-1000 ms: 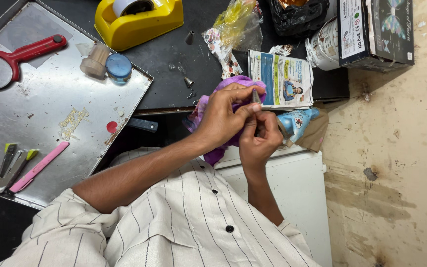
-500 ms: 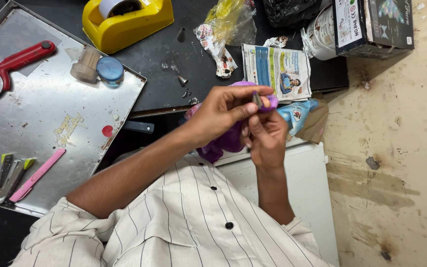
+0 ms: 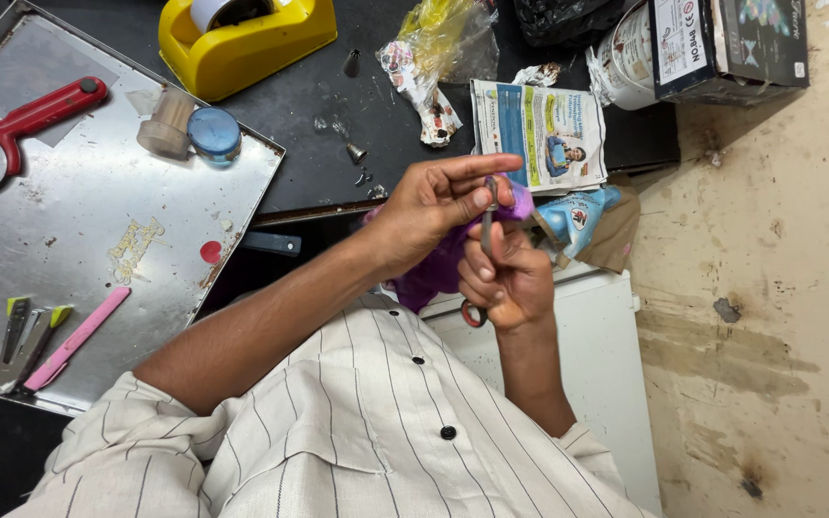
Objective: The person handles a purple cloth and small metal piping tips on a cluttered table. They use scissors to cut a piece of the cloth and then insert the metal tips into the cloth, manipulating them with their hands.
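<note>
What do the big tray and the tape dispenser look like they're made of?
Tray: apparently bare sheet metal, grey with a dull, scuffed shine and a folded rim. Tape dispenser: probably moulded plastic, glossy yellow with rounded edges.

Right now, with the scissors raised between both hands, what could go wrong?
1. The scissors in the right hand point up at the left hand, whose fingertips pinch right beside the blades, so a nick seems possible.
2. The purple material is bunched behind the hands, so a cut might catch more of it than meant.
</note>
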